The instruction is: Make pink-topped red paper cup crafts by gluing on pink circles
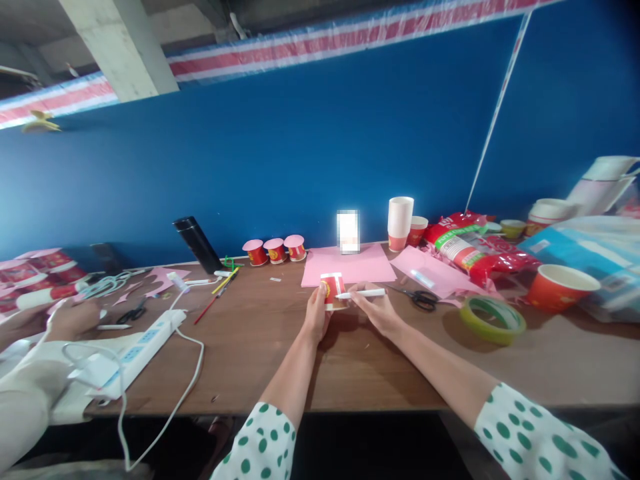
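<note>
Brown wooden table point(260, 360) carries a white power strip point(145, 343) near left. At mid-table the left hand point(316, 315) has its fingers wrapped round a small red paper cup point(333, 291). The right hand point(379, 311) pinches a white pen point(361, 293), its tip at the cup. Beyond lies a pink paper sheet point(350, 267), then the blue wall point(320, 153).

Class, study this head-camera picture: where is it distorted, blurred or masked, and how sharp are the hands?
Head view: wide-lens distortion slants the blue wall and stretches the table; a pixelated patch sits behind the pink paper; left hand on the red cup and right hand holding the white pen look sharp.
</note>
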Demonstrator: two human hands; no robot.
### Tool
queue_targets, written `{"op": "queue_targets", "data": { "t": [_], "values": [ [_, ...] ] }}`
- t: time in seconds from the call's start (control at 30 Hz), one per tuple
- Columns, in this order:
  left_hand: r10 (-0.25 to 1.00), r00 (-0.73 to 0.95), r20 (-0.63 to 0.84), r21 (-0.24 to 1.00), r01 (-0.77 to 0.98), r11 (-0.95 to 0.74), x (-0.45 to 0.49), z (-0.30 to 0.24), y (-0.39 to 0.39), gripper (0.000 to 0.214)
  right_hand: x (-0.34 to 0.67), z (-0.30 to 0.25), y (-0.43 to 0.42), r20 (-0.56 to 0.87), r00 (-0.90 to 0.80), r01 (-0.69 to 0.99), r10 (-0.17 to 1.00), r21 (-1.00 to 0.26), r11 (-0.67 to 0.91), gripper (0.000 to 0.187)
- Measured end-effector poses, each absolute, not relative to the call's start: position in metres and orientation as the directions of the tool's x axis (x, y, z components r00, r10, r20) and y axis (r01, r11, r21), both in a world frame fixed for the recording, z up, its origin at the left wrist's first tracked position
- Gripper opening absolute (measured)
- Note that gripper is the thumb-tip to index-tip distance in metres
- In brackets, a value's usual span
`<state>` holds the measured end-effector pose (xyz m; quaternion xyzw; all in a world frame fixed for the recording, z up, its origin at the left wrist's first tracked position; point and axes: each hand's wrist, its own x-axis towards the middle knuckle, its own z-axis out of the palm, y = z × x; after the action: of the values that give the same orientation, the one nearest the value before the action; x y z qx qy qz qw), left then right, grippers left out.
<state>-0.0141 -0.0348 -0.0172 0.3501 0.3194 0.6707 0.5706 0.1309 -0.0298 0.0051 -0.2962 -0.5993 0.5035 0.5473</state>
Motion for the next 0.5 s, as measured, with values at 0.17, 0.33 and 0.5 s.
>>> {"op": "queue_targets", "data": {
  "t": [0.17,0.33,0.5],
  "values": [
    [0.989,-0.105,0.099,0.831,-0.539,-0.140,-0.0140,-0.0160,-0.0356,0.037,0.1306,0.0028,-0.0289,0.359,-0.234,-0.188,0.904,-0.929,0.320,0.025],
    [0.989,-0.108,0.105,0.835,-0.530,-0.146,-0.0135,-0.0145,-0.0369,0.037,0.1320,0.0024,-0.0281,0.352,-0.247,-0.157,0.903,-0.934,0.321,0.026],
    [0.988,-0.117,0.102,0.842,-0.519,-0.149,-0.0135,-0.0144,-0.0369,0.038,0.1321,0.0040,-0.0292,0.368,-0.258,-0.158,0.893,-0.928,0.337,0.027]
  ]
}}
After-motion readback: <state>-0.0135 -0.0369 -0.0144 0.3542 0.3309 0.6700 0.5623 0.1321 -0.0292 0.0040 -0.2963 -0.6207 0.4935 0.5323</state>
